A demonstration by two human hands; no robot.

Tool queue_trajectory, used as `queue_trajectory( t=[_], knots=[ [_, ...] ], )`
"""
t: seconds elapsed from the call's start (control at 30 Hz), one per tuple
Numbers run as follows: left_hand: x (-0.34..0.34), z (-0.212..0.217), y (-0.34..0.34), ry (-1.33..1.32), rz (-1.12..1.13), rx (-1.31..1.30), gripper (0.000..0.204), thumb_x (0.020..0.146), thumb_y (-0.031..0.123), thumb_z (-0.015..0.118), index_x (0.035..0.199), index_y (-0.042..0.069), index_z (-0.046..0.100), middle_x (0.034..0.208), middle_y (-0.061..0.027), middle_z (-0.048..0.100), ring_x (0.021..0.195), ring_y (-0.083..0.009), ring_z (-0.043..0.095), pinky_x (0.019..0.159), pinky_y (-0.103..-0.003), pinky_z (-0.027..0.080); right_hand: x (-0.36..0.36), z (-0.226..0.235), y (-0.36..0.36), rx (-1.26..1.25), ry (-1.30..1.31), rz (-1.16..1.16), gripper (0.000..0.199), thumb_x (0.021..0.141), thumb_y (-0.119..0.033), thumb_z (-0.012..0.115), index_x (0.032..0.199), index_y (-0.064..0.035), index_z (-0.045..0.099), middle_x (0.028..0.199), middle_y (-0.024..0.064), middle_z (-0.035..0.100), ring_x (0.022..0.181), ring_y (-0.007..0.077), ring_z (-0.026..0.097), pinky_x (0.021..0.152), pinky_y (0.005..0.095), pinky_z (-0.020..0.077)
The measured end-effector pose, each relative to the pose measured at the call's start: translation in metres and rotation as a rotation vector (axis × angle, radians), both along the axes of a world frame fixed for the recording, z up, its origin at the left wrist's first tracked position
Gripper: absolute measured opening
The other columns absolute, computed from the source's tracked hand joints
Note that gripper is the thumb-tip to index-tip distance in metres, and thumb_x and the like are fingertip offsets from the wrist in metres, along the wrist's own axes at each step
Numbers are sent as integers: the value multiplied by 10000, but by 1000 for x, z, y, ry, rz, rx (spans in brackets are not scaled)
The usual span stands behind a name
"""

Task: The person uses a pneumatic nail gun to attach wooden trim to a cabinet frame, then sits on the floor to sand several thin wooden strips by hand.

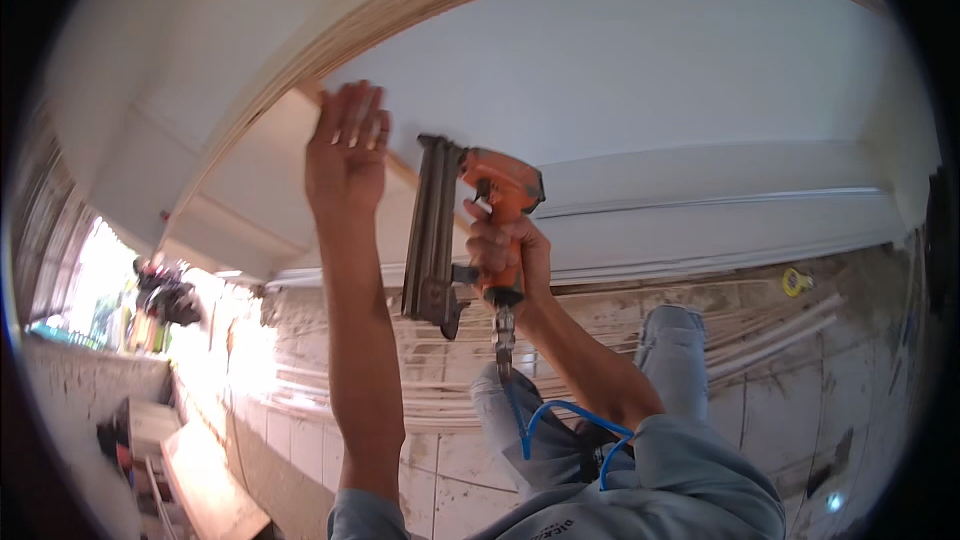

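A: From the head view, what is each hand doing?

B: The right hand [508, 252] is clenching the handle of an orange pneumatic nail gun [470, 230], with a blue coiled air hose [560, 420] trailing down from the handle's base. The left hand [347, 145] is lying flat and open, gripping nothing, its palm pressing on the white panel [640, 70] just left of the nail gun.

A: Where is the nail gun sitting, and how is it pointing?

B: It is sitting right of the left hand, its nose meeting the white panel just beside the wooden strip [300, 130]. The long dark magazine is running up and down in the picture, from the panel back toward the person. That is the long axis, and the nose is pointing away from the person, into the panel.

A: What could be going wrong here?

B: I judge the fingers of the left hand are resting near the nose, so a nail deflecting sideways could be reaching them. The hose is hanging near the person's knees [670, 330] and could be snagging, tugging the nail gun off line.
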State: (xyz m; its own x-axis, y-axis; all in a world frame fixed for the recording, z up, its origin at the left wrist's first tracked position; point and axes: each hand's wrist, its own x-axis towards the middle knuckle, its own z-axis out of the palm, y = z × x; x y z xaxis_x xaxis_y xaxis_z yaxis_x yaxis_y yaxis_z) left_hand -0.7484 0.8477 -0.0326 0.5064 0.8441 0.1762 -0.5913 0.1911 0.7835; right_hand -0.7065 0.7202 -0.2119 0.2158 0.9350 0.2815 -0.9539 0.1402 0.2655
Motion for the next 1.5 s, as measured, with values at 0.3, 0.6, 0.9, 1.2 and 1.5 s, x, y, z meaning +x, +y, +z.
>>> queue_trajectory(
  t=[0.3,0.6,0.9,1.2,1.5],
  knots=[
    [19,13,99,-493,-563,21,211,1006,157,540,1105,-28,557,1019,-177,564,890,-285,513,800,-400,446,60,1,-146,-505,-375,-198,387,834,-114,531,1198,19,542,677,-3,483,527,107,461,528,327,471],
    [19,21,77,-578,-18,44,242,1022,50,481,1222,-82,506,1215,-216,544,1052,-296,526,909,-442,471,87,67,-356,-1214,-616,-704,318,853,-47,552,1160,34,573,629,58,506,469,152,462,488,363,449],
    [81,1,-7,-357,-32,307,357,1020,127,517,1299,-85,449,1236,-223,540,1137,-322,512,1039,-425,425,16,51,-488,-2670,-1364,-603,214,778,-114,648,912,50,615,693,192,627,661,280,666,611,427,523],
    [102,8,-37,-420,68,349,392,1004,54,507,1314,-153,383,1254,-273,512,1216,-406,508,1074,-504,427,-136,-91,-544,-2917,-1293,-24,351,736,-147,747,1070,-66,673,921,225,692,895,397,675,766,450,527],
    [99,21,-64,-398,151,246,378,979,0,490,1285,-193,381,1269,-281,488,1203,-428,512,1097,-529,418,-230,-141,-527,-2955,-885,234,305,772,-210,752,1041,-77,701,969,188,714,957,342,688,824,447,532]
  ],
)
